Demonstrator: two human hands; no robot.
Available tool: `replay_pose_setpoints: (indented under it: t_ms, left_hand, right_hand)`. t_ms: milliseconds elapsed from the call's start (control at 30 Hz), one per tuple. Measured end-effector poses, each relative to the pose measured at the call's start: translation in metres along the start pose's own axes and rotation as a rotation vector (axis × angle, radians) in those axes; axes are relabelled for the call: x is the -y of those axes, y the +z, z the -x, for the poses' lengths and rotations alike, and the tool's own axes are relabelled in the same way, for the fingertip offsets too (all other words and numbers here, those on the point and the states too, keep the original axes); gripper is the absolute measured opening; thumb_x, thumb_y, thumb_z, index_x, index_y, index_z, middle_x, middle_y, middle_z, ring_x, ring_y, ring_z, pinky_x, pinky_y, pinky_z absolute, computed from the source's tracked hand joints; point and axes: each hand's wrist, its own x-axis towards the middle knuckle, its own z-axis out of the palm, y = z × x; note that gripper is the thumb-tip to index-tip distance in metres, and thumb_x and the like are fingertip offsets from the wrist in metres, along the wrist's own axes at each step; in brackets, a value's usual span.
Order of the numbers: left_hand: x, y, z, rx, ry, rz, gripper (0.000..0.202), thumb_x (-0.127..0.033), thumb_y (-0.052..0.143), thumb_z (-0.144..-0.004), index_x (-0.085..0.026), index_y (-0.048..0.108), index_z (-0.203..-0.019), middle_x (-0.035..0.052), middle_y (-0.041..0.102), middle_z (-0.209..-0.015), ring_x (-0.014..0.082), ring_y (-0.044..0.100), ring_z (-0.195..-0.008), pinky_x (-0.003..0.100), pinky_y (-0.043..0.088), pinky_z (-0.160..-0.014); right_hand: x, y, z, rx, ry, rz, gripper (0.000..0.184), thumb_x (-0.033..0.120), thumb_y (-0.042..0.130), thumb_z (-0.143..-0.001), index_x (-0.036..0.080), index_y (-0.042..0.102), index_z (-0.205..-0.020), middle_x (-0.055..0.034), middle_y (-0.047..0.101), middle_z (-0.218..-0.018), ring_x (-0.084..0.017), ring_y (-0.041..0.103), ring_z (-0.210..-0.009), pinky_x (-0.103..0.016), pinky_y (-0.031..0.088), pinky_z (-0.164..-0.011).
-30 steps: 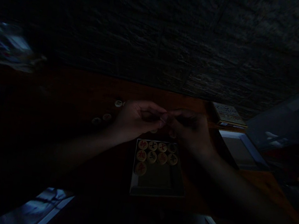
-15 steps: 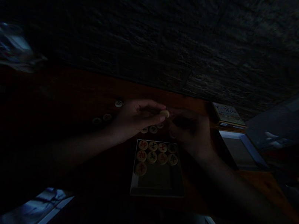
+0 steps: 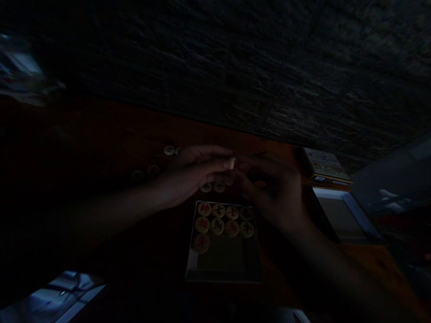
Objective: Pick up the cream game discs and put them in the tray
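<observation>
My left hand [image 3: 192, 171] is closed, pinching a round, pale Chinese chess piece [image 3: 232, 163] between thumb and fingers, seen almost edge-on. My right hand [image 3: 276, 189] meets it from the other side with curled fingers, the fingertips at the piece. Below them is a shallow open box tray [image 3: 222, 280] with two rows of chess pieces and a single red piece [image 3: 201, 243] starting a third row. Two loose pieces [image 3: 219, 186] lie just behind the tray, partly under my hands. Another piece [image 3: 259, 183] shows through the gap in my right hand.
More loose pieces [image 3: 169, 150] lie on the dark wooden table left of my left hand. At right are a printed box [image 3: 328, 166] and an open, shallow box part [image 3: 369, 217]. A clear plastic cup [image 3: 22, 68] stands far left. A dark stone wall [image 3: 229, 66] rises behind the table.
The held piece has turned from a more face-on view to nearly edge-on and shifted slightly left. My right fingers have moved closer in to it. The pieces in the tray are unchanged.
</observation>
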Motion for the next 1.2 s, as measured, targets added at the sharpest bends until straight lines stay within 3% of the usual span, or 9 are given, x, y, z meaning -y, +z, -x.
replay_pose_setpoints:
  t_ms: [267, 567, 800, 900, 1067, 1200]
  left_hand:
    - [-0.0028, 0.0004, 0.0003, 0.030, -0.049, 0.042, 0.020, -0.023, 0.083, -0.082, -0.017, 0.081, -0.101, 0.0090, 0.080, -0.107, 0.0201, 0.077, -0.091, 0.034, 0.061, -0.087]
    - [-0.0035, 0.0016, 0.0005, 0.017, -0.052, 0.093, 0.031, -0.010, 0.080, -0.078, -0.018, 0.078, -0.107, 0.0075, 0.078, -0.110, 0.0199, 0.076, -0.097, 0.034, 0.061, -0.089]
    - [-0.0015, -0.0007, -0.0011, 0.053, -0.051, 0.050, 0.016, -0.020, 0.083, -0.082, -0.015, 0.080, -0.098, 0.0070, 0.079, -0.101, 0.0178, 0.076, -0.090, 0.031, 0.062, -0.084]
    - [-0.0017, -0.0007, -0.0005, 0.008, -0.048, 0.021, 0.019, -0.018, 0.084, -0.080, -0.014, 0.081, -0.099, 0.0085, 0.080, -0.104, 0.0189, 0.076, -0.091, 0.032, 0.062, -0.084]
    - [-0.0033, 0.0005, 0.0012, -0.061, -0.039, 0.022, 0.027, -0.013, 0.087, -0.074, -0.015, 0.080, -0.099, 0.0081, 0.081, -0.102, 0.0203, 0.078, -0.089, 0.035, 0.064, -0.084]
    - [-0.0036, -0.0011, 0.0008, -0.060, -0.044, 0.010, 0.019, -0.018, 0.088, -0.076, -0.014, 0.079, -0.092, 0.0071, 0.081, -0.096, 0.0205, 0.078, -0.085, 0.035, 0.065, -0.081]
  right_hand:
    - [0.0019, -0.0038, -0.0028, -0.014, -0.081, 0.080, 0.031, 0.040, 0.078, -0.089, 0.024, 0.080, -0.115, -0.0068, 0.073, -0.093, -0.018, 0.066, -0.073, -0.031, 0.053, -0.067]
    - [0.0023, -0.0072, -0.0041, -0.024, -0.144, 0.155, 0.027, 0.038, 0.079, -0.088, 0.023, 0.080, -0.110, -0.0076, 0.074, -0.098, -0.020, 0.068, -0.079, -0.033, 0.055, -0.070]
    - [0.0033, -0.0099, -0.0073, 0.034, -0.288, 0.161, 0.030, 0.026, 0.073, -0.088, 0.020, 0.078, -0.117, -0.0085, 0.071, -0.101, -0.020, 0.068, -0.084, -0.032, 0.055, -0.072]
    - [0.0036, -0.0082, -0.0060, 0.011, -0.274, 0.205, 0.032, 0.025, 0.071, -0.089, 0.020, 0.076, -0.120, -0.0073, 0.073, -0.099, -0.020, 0.069, -0.085, -0.033, 0.056, -0.074]
    - [0.0052, -0.0060, -0.0027, -0.047, -0.204, 0.234, 0.021, 0.022, 0.073, -0.089, 0.020, 0.077, -0.109, -0.0024, 0.072, -0.081, -0.018, 0.070, -0.074, -0.030, 0.055, -0.069]
    - [0.0045, -0.0051, -0.0033, -0.002, -0.221, 0.210, 0.026, 0.019, 0.070, -0.090, 0.020, 0.077, -0.116, -0.0054, 0.075, -0.093, -0.018, 0.071, -0.079, -0.030, 0.056, -0.071]
